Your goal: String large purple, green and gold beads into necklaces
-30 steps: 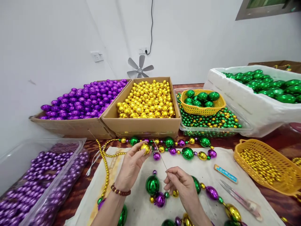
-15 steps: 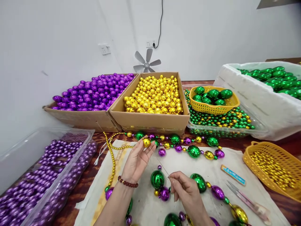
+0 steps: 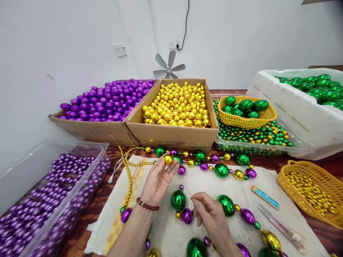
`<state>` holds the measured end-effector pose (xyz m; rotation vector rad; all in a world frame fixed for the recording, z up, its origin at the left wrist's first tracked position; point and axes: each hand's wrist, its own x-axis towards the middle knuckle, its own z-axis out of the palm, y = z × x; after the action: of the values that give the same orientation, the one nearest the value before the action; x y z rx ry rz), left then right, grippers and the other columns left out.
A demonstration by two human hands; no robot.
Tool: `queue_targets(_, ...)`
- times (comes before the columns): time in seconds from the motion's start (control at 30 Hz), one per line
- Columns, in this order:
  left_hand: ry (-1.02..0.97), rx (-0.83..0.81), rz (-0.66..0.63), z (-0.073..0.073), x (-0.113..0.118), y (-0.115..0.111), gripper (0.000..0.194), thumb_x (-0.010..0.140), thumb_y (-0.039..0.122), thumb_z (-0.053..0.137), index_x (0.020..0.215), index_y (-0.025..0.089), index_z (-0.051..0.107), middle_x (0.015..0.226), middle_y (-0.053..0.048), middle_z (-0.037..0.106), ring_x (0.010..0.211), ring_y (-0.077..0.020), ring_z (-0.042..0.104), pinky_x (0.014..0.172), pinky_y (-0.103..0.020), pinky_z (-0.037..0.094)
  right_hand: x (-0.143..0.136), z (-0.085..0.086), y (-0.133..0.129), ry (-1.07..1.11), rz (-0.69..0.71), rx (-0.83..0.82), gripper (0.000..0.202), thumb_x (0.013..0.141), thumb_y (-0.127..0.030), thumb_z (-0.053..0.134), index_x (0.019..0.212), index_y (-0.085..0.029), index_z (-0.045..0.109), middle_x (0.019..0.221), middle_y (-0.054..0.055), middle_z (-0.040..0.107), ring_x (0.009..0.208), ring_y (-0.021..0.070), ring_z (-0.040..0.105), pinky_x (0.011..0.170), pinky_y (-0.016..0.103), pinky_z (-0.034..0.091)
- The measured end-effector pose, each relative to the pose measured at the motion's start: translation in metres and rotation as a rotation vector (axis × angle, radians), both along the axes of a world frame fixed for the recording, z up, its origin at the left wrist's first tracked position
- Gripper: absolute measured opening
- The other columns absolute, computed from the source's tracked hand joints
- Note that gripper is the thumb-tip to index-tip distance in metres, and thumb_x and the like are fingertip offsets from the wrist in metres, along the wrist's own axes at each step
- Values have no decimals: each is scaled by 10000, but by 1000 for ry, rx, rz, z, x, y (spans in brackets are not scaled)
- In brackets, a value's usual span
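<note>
My left hand (image 3: 157,180), with a dark bead bracelet (image 3: 147,204) at its wrist, holds a shiny gold bead (image 3: 168,159) between thumb and fingers. My right hand (image 3: 210,212) pinches the lower end of a thin, straight, needle-like wire (image 3: 182,182). The wire slants up toward the bead; whether it enters the bead is hard to see. Just left of the right hand lie a large green bead (image 3: 178,200) and a purple bead (image 3: 187,216). More strung beads (image 3: 248,216) run along the right side of the pale cloth (image 3: 227,191).
Cardboard boxes of purple beads (image 3: 102,103) and gold beads (image 3: 178,107) stand behind. A clear bin (image 3: 103,151) of small purple beads is at left. At right are a yellow basket (image 3: 285,175), a blue-labelled packet (image 3: 265,197), a pink-handled cutting tool (image 3: 284,228) and a white foam box (image 3: 284,107).
Both hands keep their hold on the bead and the wire, shifting only slightly. The whole view has moved a little.
</note>
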<state>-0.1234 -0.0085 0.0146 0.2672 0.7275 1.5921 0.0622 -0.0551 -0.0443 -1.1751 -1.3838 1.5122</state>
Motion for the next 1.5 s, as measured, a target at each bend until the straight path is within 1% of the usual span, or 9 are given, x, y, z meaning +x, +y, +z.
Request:
queue_targets(0.27,100,43,-40,6,13,-9,334,887,194,596,1221,208,593,1037,-64,674,1027,-231,649,1016,-447,442,-4,-5,4,14,41,43,267,960,-383,457,886,-163,589,614,-19,583,473,94,554,487,188,418)
queue_targets(0.47,193,24,-120,0,35,-30,326,901,208,575,1226,218,587,1159,-79,634,1063,-233,627,1020,-436,429,-14,2,10,21,16,47,249,967,-374,450,895,-178,586,600,-45,534,461,78,513,472,180,397)
queue_targets(0.67,320,-14,-179,-6,47,-37,352,914,249,556,1265,227,559,1285,-96,578,1152,-255,573,935,-352,474,-12,6,13,136,91,27,253,958,-283,460,1183,-220,557,797,-4,635,584,94,608,518,181,438)
queue_targets(0.83,431,-21,-318,-3,38,-31,398,918,293,545,1309,220,530,1315,-113,572,1188,-252,548,976,-347,441,-7,7,15,225,-38,-105,148,895,-280,537,913,-155,614,781,30,694,536,112,667,430,150,375)
queue_targets(1.03,780,-46,-406,-13,30,15,373,915,411,516,1196,179,597,1201,-128,649,1134,-260,594,982,-386,445,-9,8,17,484,-96,-216,163,817,-295,622,824,-132,622,691,35,708,442,97,638,375,124,343)
queue_targets(1.2,1233,304,-598,-19,68,70,262,901,362,547,1075,195,649,1060,-79,695,986,-219,643,905,-359,480,-8,5,6,532,-96,-206,222,802,-343,675,799,-121,675,677,40,705,472,99,646,408,131,382)
queue_targets(1.3,1520,573,-598,-9,97,92,245,944,306,466,1044,203,664,994,-64,683,910,-191,620,840,-333,472,-9,-1,1,552,-76,-179,289,792,-408,691,792,-119,682,669,50,708,465,102,643,404,133,373)
queue_targets(1.4,1684,820,-511,8,127,109,265,951,240,421,1054,184,658,960,-85,649,883,-201,582,820,-349,456,-14,-12,-2,584,-99,-183,369,746,-490,715,769,-124,672,630,59,707,426,112,630,367,136,348)
queue_targets(1.5,1716,851,-482,24,156,134,208,903,192,481,957,190,681,945,-100,629,969,-243,554,914,-396,419,-23,-20,-3,597,-215,-199,449,647,-594,745,686,-154,659,568,53,697,400,141,616,324,161,327)
